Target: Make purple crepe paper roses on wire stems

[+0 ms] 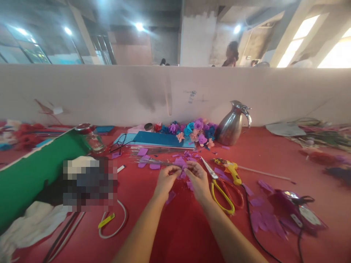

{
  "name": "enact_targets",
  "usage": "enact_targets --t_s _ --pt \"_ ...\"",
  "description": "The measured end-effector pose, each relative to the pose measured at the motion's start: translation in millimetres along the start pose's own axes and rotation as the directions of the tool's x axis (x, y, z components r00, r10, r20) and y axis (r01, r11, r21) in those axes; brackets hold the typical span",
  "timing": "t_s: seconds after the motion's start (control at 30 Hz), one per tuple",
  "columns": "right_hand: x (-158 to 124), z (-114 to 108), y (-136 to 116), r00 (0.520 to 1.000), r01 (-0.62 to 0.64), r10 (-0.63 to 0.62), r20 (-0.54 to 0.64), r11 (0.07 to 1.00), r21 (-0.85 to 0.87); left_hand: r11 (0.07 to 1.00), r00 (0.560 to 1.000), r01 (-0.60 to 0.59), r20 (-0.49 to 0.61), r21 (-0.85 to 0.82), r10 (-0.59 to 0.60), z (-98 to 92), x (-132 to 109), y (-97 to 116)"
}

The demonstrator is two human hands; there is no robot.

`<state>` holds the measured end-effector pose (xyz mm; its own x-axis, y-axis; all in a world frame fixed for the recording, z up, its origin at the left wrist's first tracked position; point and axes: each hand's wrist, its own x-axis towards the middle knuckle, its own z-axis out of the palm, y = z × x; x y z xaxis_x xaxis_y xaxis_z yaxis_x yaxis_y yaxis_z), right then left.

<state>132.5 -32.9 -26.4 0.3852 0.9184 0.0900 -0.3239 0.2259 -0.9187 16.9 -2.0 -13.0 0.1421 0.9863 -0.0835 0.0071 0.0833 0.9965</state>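
Observation:
My left hand and my right hand meet over the red table, both with fingers pinched on a small purple paper flower piece. A thin wire stem runs left from it. Loose purple petals lie just beyond my left hand. Yellow-handled scissors lie right beside my right hand.
A yellow glue gun with black cord, a steel jug, a pile of paper flowers, blue sheets, a green roll, a glass jar and purple paper scraps surround me. A white partition backs the table.

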Motion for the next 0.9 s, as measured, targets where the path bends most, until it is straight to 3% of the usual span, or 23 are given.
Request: enact_targets --t_s 0.27,0.43,0.6,0.77,0.9 --pt "4 -4 4 0.998 0.022 -0.026 -0.052 0.996 -0.082 0.997 0.998 0.039 0.051 -0.070 -0.035 -7.4 1 1" --pt "1 -4 8 0.991 0.114 -0.099 0.086 0.975 -0.192 1.000 0.994 -0.009 0.108 -0.001 0.009 -8.0 0 5" --pt "-5 -1 12 0.979 0.196 -0.164 0.122 0.924 -0.329 0.998 0.998 -0.049 0.045 0.050 0.047 -9.8 3 0" --pt "-5 0 15 0.982 0.089 -0.038 0.186 0.957 -0.277 0.998 0.997 -0.051 -0.052 -0.031 0.049 -7.2 3 -4" --pt "-5 1 14 0.982 0.029 0.018 0.187 0.968 -0.248 0.991 0.999 0.006 -0.041 -0.136 -0.011 -7.0 4 -5"
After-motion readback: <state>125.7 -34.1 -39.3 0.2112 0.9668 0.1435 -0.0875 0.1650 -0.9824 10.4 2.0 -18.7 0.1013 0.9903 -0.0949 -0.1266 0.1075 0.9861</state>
